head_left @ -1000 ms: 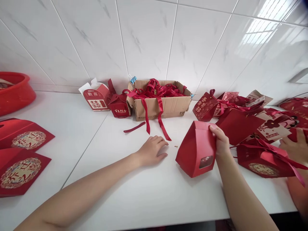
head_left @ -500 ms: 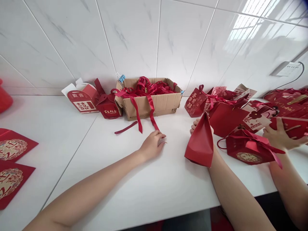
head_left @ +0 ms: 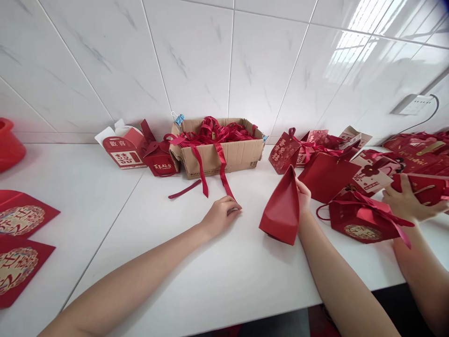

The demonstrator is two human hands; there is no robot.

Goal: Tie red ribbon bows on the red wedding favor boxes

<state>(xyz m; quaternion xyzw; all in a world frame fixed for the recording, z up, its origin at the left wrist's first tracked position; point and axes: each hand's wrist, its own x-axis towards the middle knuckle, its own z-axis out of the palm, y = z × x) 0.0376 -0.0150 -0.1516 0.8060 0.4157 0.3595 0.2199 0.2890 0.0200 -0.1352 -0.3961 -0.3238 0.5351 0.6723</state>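
Observation:
My left hand [head_left: 220, 216] is closed on the lower end of a red ribbon [head_left: 224, 175], just above the white table. That ribbon runs up over the front wall of a cardboard box [head_left: 231, 157] heaped with red ribbons [head_left: 228, 131]. A second ribbon end [head_left: 199, 171] hangs beside it. Off to the right, my right hand [head_left: 303, 196] grips a plain red paper gift box [head_left: 280, 208] from its far side, near the pointed top. The box is tilted, its narrow side towards me, and most of my fingers are hidden behind it.
A dark red strip [head_left: 184, 189] lies before the cardboard box. Left stand a white-and-red box [head_left: 125, 154] and a small red box [head_left: 159, 161]. Red printed sheets [head_left: 21, 262] lie far left. Right are several gift boxes [head_left: 358, 224] and another person's hand [head_left: 403, 201] at a red box.
My right hand has brought the red gift box slightly left and turned it a little. My left hand stays at the ribbon end, with its fingers closer together. The view has tipped slightly upward.

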